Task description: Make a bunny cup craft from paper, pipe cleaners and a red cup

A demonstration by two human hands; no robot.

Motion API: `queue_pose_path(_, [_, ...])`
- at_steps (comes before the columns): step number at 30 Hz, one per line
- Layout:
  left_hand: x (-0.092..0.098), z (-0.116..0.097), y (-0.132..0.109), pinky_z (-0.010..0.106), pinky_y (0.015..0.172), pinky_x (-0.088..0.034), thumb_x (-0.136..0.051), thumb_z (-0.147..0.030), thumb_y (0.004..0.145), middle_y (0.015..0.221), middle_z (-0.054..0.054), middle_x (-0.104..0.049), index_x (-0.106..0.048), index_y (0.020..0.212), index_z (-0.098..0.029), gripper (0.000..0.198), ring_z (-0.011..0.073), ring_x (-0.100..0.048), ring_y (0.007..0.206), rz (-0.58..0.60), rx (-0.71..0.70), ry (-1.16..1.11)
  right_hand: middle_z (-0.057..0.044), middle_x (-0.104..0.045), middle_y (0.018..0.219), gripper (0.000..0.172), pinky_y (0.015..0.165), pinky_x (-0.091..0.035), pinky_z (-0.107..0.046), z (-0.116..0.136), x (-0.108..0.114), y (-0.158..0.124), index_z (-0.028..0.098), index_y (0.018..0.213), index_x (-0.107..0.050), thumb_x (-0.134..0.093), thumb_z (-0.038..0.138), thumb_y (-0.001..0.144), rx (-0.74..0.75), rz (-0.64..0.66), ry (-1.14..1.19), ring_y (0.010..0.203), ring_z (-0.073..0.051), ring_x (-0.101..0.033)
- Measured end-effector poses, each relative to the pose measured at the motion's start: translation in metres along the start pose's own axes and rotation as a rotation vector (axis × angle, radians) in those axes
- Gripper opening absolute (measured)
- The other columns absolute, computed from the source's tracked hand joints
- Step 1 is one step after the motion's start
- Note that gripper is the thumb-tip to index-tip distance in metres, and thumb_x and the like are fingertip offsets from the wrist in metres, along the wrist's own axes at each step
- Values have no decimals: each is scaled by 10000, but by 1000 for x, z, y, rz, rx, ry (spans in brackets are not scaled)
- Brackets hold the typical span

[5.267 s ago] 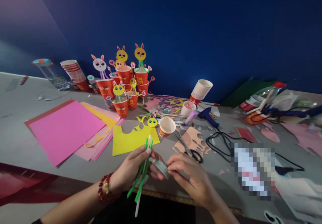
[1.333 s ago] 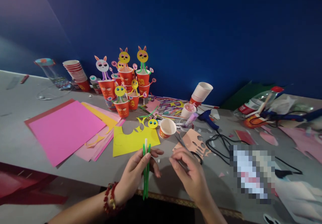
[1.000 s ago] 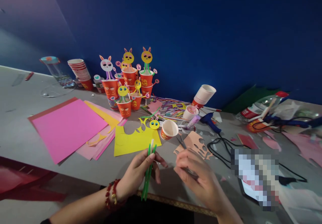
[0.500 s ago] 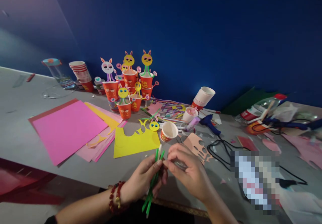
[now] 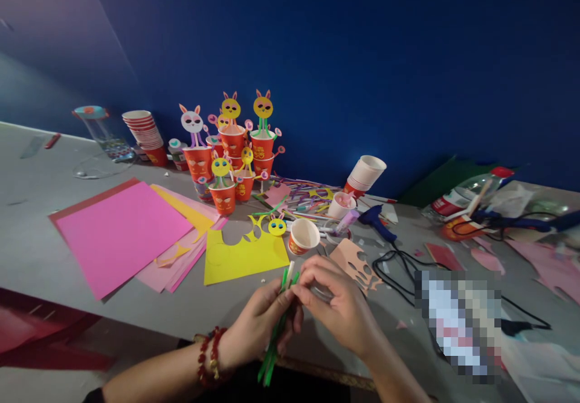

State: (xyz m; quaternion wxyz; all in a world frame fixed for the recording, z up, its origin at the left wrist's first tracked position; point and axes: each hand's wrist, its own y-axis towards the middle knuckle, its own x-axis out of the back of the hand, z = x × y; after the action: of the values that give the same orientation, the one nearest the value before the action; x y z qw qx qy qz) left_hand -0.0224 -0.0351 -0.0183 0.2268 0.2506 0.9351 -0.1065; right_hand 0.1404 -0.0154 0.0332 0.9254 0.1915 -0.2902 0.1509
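My left hand (image 5: 267,312) is wrapped round a bundle of thin green stems (image 5: 268,367), which look like pipe cleaners, with a pale stick (image 5: 290,270) standing up among them. At the top of the bundle, the thumb and fingers of my right hand (image 5: 333,297) are bent in a pinch at a green stem end; their tips partly hide it. Just beyond my hands stands a white-lined paper cup (image 5: 304,234). Beside it lies a round yellow bunny face (image 5: 277,226), near a cut sheet of yellow paper (image 5: 247,258).
Red cups with bunny figures (image 5: 223,197) stand at the back. Pink sheets (image 5: 122,234) lie left. Cup stacks (image 5: 144,134), loose coloured stems (image 5: 303,194), a blue glue gun (image 5: 379,225) with its black cable, and a plastic bottle (image 5: 466,197) are about the grey table (image 5: 181,312).
My right fingers have shifted slightly left and closer to the bundle's top. The lower ends of the green stems sit closer together. The view has moved a little.
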Motion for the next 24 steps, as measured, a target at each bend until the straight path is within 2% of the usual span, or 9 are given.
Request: queue_pose_path(24, [-2,-5,-6,142,319,-264,-507,-563,944,509,-54,-487,-553,755,-151,456,34,-394,315,12,45,46,-5,-570,786,259,737,-442,-307,0,-4,1,226,710,-488,-589,237,948,-3,-41,-101,810,-193,-571])
